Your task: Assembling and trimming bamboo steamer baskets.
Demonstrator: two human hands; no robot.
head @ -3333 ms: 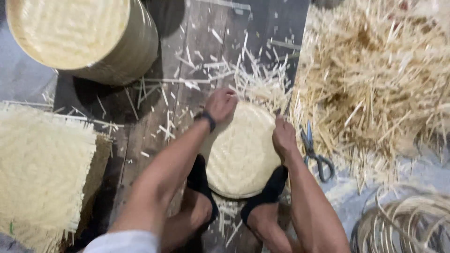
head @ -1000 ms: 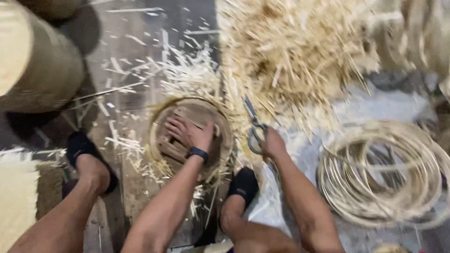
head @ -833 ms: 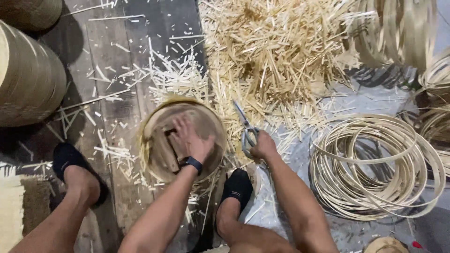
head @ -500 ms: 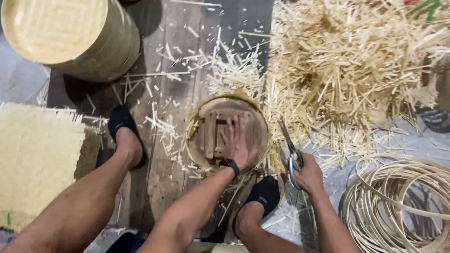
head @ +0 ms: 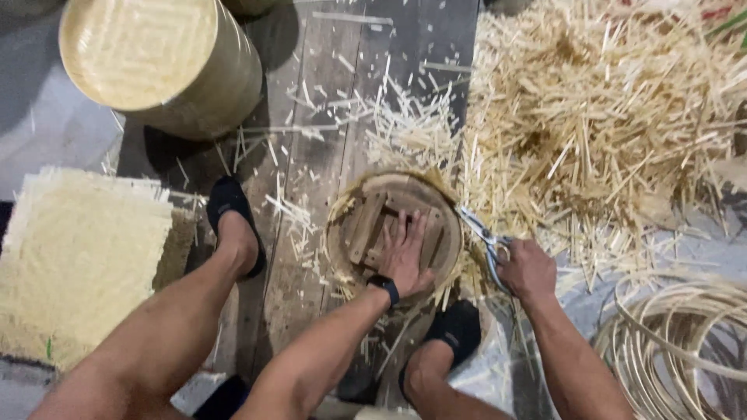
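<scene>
My left hand [head: 406, 255] lies flat, fingers spread, on a round wooden mould [head: 373, 225] with wooden slats across it. A bamboo rim with frayed strip ends rings the mould. My right hand [head: 527, 270] grips metal scissors [head: 478, 233], whose blades point up and left at the rim's right edge. A dark band sits on my left wrist. Both my feet wear black socks; one foot [head: 231, 220] rests left of the mould, the other [head: 455, 330] below it.
A stack of round woven bamboo lids [head: 156, 62] stands at the upper left. Square woven mats [head: 78, 249] lie at the left. A big heap of bamboo offcuts [head: 607, 124] fills the upper right. Coiled bamboo strips [head: 685, 350] lie at the lower right. Dark wooden planks [head: 311, 163] form the floor.
Over the earlier frames the woven disc gave way to the mould's slatted side under my left hand. My right hand took up the scissors and brought them to the rim. The view has swung about.
</scene>
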